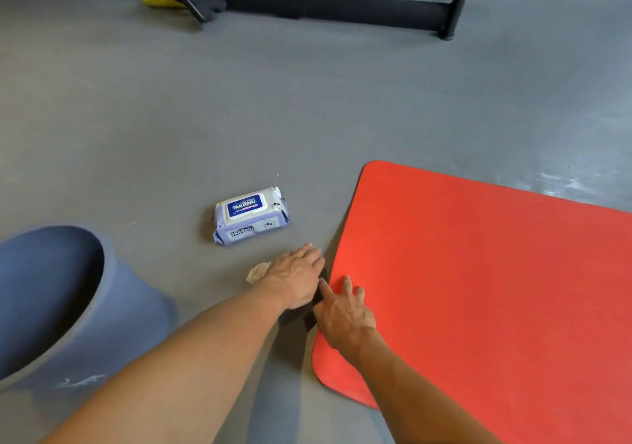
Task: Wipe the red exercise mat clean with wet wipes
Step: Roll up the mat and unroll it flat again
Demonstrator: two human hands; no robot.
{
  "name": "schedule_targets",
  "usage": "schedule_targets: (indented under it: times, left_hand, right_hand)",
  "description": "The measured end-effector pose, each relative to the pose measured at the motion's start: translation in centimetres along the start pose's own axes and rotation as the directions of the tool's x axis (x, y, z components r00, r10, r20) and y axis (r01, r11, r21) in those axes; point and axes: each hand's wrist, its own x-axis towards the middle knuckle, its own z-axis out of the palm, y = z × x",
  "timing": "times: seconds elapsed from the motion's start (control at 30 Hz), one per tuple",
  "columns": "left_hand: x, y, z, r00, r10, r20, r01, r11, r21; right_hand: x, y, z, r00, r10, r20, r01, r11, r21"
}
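Blue-grey round plastic bin (51,303) far left of both hands. Crumpled soiled wipe (257,272) touching left hand (297,277); white-and-lilac wet-wipe pack (251,215) on the grey floor (205,118) just beyond. Left hand flat, fingers straight, holding nothing. Right hand (343,313) fingers spread, pressing the red exercise mat (496,289) at its left edge.

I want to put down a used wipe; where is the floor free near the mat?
Bare floor lies between the wipes pack and the red mat, and beyond the pack. Crowded: the mat edge, where both hands and a crumpled wipe sit.
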Motion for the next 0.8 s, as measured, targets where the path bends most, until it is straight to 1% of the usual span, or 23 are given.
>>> schedule_targets:
  times: [0.07, 0.1, 0.17, 0.2, 0.33, 0.37, 0.47, 0.6, 0.7, 0.8]
  left_hand:
    - [-0.8, 1.1, -0.8, 1.0, 0.013, 0.012, -0.013, 1.0, 0.015]
    - [-1.2, 1.6, -1.3, 1.0, 0.021, 0.013, -0.021, 1.0, 0.023]
    - [-1.7, 2.7, -2.2, 1.0, 0.021, -0.011, -0.02, 0.999, 0.028]
    - [-1.9, 3.2, -2.6, 1.0, 0.014, -0.028, -0.013, 1.0, 0.025]
    - [-2.4, 5.1, -3.4, 0.999, 0.001, -0.051, -0.001, 1.0, -0.012]
    - [-2.4, 5.7, -3.7, 0.998, 0.003, -0.056, -0.005, 0.999, -0.032]
    - [-2.6, 8.1, -5.5, 0.996, 0.032, -0.081, -0.039, 0.996, -0.084]
    - [-3.0, 12.3, -8.3, 0.99, 0.107, -0.093, -0.116, 0.989, -0.089]
    - [-2.7, 15.1, -9.7, 0.987, 0.131, -0.092, -0.141, 0.984, -0.11]
    - [-2.0, 17.9, -11.2, 0.987, 0.144, -0.077, -0.152, 0.981, -0.122]
  right_hand:
    - [-1.1, 0.8, -1.1, 0.998, 0.008, -0.067, -0.004, 0.998, 0.055]
    - [-1.6, 1.3, -1.7, 0.997, 0.017, -0.08, -0.013, 0.999, 0.052]
    - [-2.3, 2.4, -3.2, 0.998, 0.02, -0.057, -0.024, 0.997, -0.072]
    - [-2.7, 3.1, -4.0, 0.998, 0.024, -0.059, -0.03, 0.994, -0.104]
    - [-5.4, 5.6, -7.3, 0.993, 0.042, -0.11, -0.057, 0.989, -0.134]
    - [-6.3, 6.3, -8.2, 0.99, 0.061, -0.125, -0.075, 0.99, -0.115]
    - [-8.8, 8.3, -10.9, 0.987, 0.115, -0.116, -0.123, 0.99, -0.069]
    - [-11.9, 11.9, -13.0, 0.981, 0.177, -0.073, -0.184, 0.978, -0.096]
    - [-13.9, 14.9, -13.7, 0.97, 0.224, -0.099, -0.234, 0.966, -0.112]
    - [-15.8, 17.8, -14.1, 0.957, 0.25, -0.145, -0.274, 0.945, -0.178]
